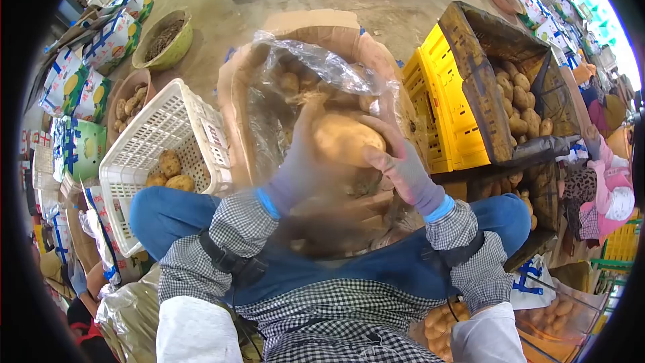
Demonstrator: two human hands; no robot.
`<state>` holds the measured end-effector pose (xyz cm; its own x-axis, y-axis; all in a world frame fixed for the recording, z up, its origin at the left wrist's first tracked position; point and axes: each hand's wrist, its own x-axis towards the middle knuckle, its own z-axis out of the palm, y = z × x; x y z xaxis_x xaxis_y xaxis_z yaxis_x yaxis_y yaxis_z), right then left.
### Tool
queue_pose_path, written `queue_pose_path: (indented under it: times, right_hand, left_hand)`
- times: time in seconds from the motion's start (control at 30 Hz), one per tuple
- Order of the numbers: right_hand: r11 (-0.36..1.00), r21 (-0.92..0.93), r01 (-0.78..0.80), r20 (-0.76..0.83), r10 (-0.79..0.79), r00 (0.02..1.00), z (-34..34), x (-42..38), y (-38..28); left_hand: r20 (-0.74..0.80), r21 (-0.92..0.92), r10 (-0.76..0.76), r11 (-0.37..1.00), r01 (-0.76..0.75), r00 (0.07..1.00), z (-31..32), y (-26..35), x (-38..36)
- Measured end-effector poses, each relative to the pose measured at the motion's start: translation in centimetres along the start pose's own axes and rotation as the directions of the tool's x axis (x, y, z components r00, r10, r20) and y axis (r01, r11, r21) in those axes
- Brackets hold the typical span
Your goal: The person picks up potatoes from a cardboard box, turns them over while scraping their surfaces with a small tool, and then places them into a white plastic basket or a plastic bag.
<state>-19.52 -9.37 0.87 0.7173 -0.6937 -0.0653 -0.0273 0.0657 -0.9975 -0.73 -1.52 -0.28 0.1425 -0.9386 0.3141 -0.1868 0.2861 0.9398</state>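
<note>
A large pale-yellow potato point(348, 140) is held between my two gloved hands above an open carton point(235, 101) lined with clear plastic point(322, 60). My right hand point(405, 169) is closed on its right side, with the thumb across the front. My left hand point(295, 161) is at the potato's left side, its fingers blurred by motion but apparently closed on it. Below the hands, more potatoes point(289, 83) lie in the carton, partly covered by the plastic.
At left stands a white plastic crate point(151, 138) with a few potatoes point(170, 163). At right, a yellow crate point(447, 94) stands beside a dark-lined crate point(474, 81) of potatoes point(521, 101). A green tub point(176, 54) sits farther back. Co-workers are at the far right.
</note>
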Motion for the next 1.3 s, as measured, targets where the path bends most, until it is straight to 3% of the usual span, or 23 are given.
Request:
queue_pose_path:
  times: [0.03, 0.1, 0.13, 0.17, 0.23, 0.3, 0.33, 0.37, 0.43, 0.5, 0.6, 0.63, 0.73, 0.77, 0.8, 0.9, 0.97, 1.0, 1.03, 1.07, 1.1, 1.2, 1.3]
  right_hand:
    - [0.997, -0.025, 0.077, -0.036, -0.077, 0.996, 0.5, 0.2, 0.1]
    - [0.998, 0.05, 0.026, -0.054, -0.023, 0.998, 0.6, -0.2, -0.7]
    - [0.996, 0.085, 0.004, -0.066, 0.001, 0.998, 0.6, -0.3, -1.2]
    - [0.996, 0.084, 0.035, -0.066, -0.03, 0.997, 0.5, -0.3, -1.0]
    - [0.992, 0.081, 0.097, -0.067, -0.092, 0.994, 0.4, -0.6, 0.0]
    - [0.988, 0.001, 0.154, -0.107, -0.153, 0.982, 0.3, -0.4, 0.7]
    - [0.983, -0.037, 0.179, -0.127, -0.183, 0.975, 0.4, -0.3, 1.0]
    - [0.941, -0.249, 0.228, -0.104, -0.261, 0.96, 0.1, -0.2, 1.2]
    - [0.797, -0.534, 0.281, -0.039, -0.355, 0.934, -0.4, -0.1, 1.3]
    - [0.746, -0.604, 0.28, -0.015, -0.362, 0.932, -0.3, 0.0, 1.3]
    - [0.752, -0.61, 0.249, -0.021, -0.329, 0.944, 0.2, -0.2, 1.0]
    - [0.747, -0.62, 0.242, -0.016, -0.321, 0.947, 0.3, -0.3, 0.7]
    - [0.642, -0.722, 0.258, -0.019, -0.391, 0.92, 1.4, -0.7, -0.1]
    - [0.639, -0.724, 0.26, -0.027, -0.402, 0.915, 1.6, -0.7, 0.0]
    - [0.634, -0.727, 0.262, -0.033, -0.414, 0.91, 1.7, -0.7, 0.3]
    - [0.622, -0.731, 0.281, -0.034, -0.444, 0.896, 1.9, -0.8, 0.0]
    - [0.614, -0.731, 0.298, -0.023, -0.458, 0.889, 1.8, -0.7, -0.5]
    - [0.612, -0.73, 0.304, -0.017, -0.462, 0.887, 1.8, -0.8, -0.7]
    - [0.61, -0.729, 0.311, -0.012, -0.465, 0.885, 1.8, -0.8, -0.9]
    - [0.607, -0.729, 0.316, 0.01, -0.452, 0.892, 1.5, -0.8, -0.9]
    - [0.605, -0.731, 0.317, 0.028, -0.438, 0.899, 1.0, -0.6, -0.9]
    - [0.558, -0.763, 0.327, 0.041, -0.462, 0.886, -0.8, 0.0, -1.1]
    - [0.785, -0.578, 0.221, -0.186, -0.391, 0.901, -2.4, 0.0, 0.4]
  left_hand:
    - [-0.021, 0.085, 0.027, 0.996, -0.025, 0.999, 0.0, 0.0, -0.1]
    - [-0.066, 0.138, -0.019, 0.99, 0.028, 0.998, 0.1, -1.5, -0.6]
    - [-0.045, -0.2, -0.215, 0.959, 0.202, 0.976, -0.5, -0.3, 0.0]
    - [0.042, -0.506, -0.385, 0.788, 0.352, 0.922, -1.6, 1.9, 1.2]
    - [0.162, -0.745, -0.511, 0.498, 0.444, 0.844, -2.0, 2.8, 1.9]
    - [0.108, -0.772, -0.524, 0.491, 0.404, 0.845, -1.3, 1.9, 1.5]
    - [0.032, -0.613, -0.435, 0.703, 0.361, 0.9, -0.7, 1.5, 1.2]
    - [-0.016, -0.411, -0.325, 0.864, 0.29, 0.945, 0.1, 1.3, 0.9]
    - [-0.014, -0.246, -0.205, 0.949, 0.196, 0.979, 0.3, 1.3, 0.7]
    - [0.025, -0.371, -0.204, 0.907, 0.199, 0.979, -0.1, 2.0, 0.7]
    - [0.19, -0.713, -0.471, 0.537, 0.451, 0.861, -2.1, 3.8, 2.1]
    - [0.117, -0.64, -0.455, 0.645, 0.417, 0.883, -1.6, 3.2, 1.8]
    - [-0.115, -0.184, -0.244, 0.958, 0.221, 0.963, 0.1, 0.8, 0.8]
    - [-0.161, 0.109, -0.071, 0.99, 0.089, 0.984, 0.2, 0.5, 0.5]
    - [-0.155, 0.395, 0.11, 0.918, -0.041, 0.982, 0.3, 0.2, 0.3]
    - [-0.055, 0.408, 0.169, 0.903, -0.132, 0.984, -0.8, 0.5, 0.9]
    - [-0.045, 0.224, 0.087, 0.972, -0.075, 0.995, -2.0, -1.2, 1.0]
    - [-0.011, 0.028, -0.047, 0.999, 0.047, 0.999, -2.3, -1.7, 0.8]
    - [0.022, -0.161, -0.18, 0.97, 0.181, 0.983, -2.5, -1.5, 0.9]
    - [0.14, -0.417, -0.37, 0.819, 0.394, 0.918, -2.5, 0.9, 1.5]
    - [0.306, -0.604, -0.499, 0.557, 0.571, 0.811, -2.5, 2.6, 1.9]
    - [0.413, -0.641, -0.643, 0.298, 0.708, 0.645, -1.9, 4.3, 2.0]
    - [0.472, -0.797, -0.551, 0.066, 0.6, 0.688, -2.0, 1.6, 1.5]
